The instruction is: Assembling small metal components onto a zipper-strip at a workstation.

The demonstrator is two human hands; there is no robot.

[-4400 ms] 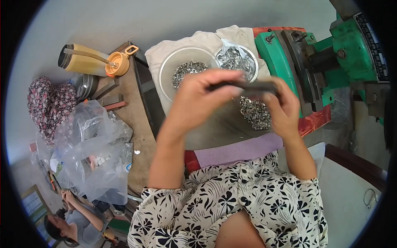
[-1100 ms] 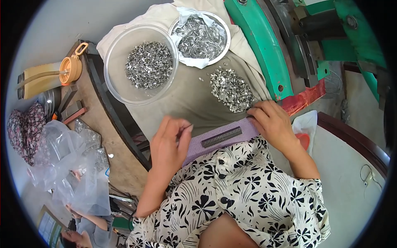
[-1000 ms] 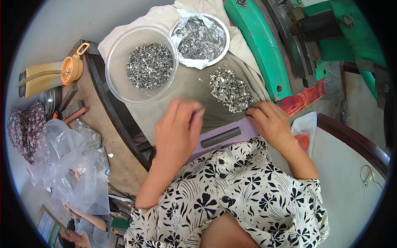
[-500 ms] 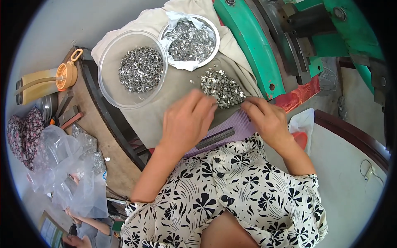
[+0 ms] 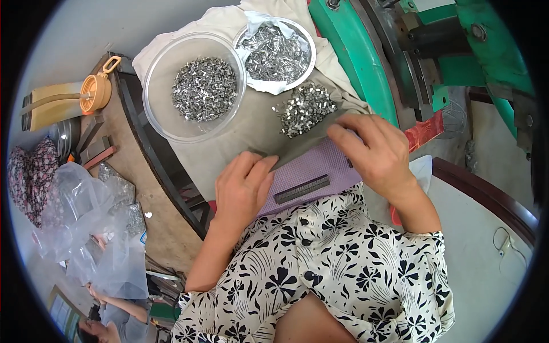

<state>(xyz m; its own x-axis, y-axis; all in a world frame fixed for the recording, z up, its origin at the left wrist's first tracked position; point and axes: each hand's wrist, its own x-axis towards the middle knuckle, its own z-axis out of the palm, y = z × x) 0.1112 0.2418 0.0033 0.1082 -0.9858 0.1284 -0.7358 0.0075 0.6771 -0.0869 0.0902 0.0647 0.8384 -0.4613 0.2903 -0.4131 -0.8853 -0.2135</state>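
Note:
A purple pad (image 5: 320, 171) lies across my lap at the table's near edge, and a short dark metal strip (image 5: 301, 189) rests on it. My left hand (image 5: 243, 188) lies palm down on the pad's left end, fingers straight and together. My right hand (image 5: 372, 151) drapes over the pad's far right edge with its thumb hidden, so I cannot tell whether it grips anything. Just beyond both hands, a loose pile of small shiny metal pieces (image 5: 303, 108) sits on the grey cloth (image 5: 251, 134).
A clear plastic bowl (image 5: 157, 111) and a cloth-lined metal bowl (image 5: 306, 34), both holding metal pieces, stand at the back. A green machine (image 5: 366, 63) rises on the right. Left are an orange-capped bottle (image 5: 94, 91), crumpled plastic bags (image 5: 91, 223) and, lower left, another person (image 5: 108, 320).
My left hand has drawn back from the pile of metal pieces to the pad's left end. My right hand stays at the pad's right end.

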